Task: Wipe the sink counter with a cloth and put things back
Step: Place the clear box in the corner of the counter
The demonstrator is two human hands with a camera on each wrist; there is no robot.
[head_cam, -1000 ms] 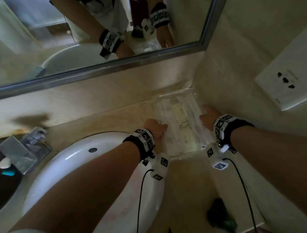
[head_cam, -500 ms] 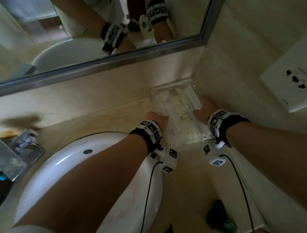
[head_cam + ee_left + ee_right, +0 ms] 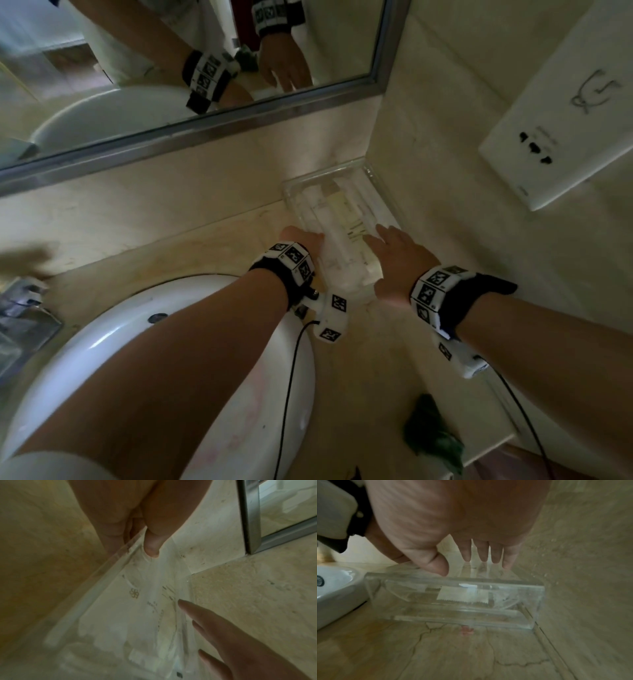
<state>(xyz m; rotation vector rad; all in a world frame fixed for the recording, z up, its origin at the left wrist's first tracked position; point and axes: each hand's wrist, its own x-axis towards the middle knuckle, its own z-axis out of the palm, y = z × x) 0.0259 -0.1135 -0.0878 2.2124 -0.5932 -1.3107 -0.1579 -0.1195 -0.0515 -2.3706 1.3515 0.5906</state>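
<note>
Tray: a clear plastic tray (image 3: 371, 192) sits on the counter (image 3: 191, 246) in its far right corner, its far end by the back wall below the mirror (image 3: 205, 133) and its right side along the side wall; pale wrapped packets lie inside it.
Left hand: the left hand (image 3: 303, 240) grips the tray's left wall; in the left wrist view the thumb (image 3: 151, 543) hooks over the rim (image 3: 109, 563) to the inside, with the fingers outside that wall.
Right hand: the right hand (image 3: 399, 260) is over the tray's near right part, fingers (image 3: 481, 553) straight and slightly spread, thumb apart, holding nothing; whether the fingertips touch the tray cannot be told.
Cloth: a dark green cloth (image 3: 431, 435) lies crumpled at the counter's near edge, well apart from both hands and from the tray.
Sink: the white basin (image 3: 113, 329) takes up the counter's left part, its rim just beside the tray's near left corner.
Wall: a white socket plate (image 3: 561, 137) is mounted on the side wall above the tray.
</note>
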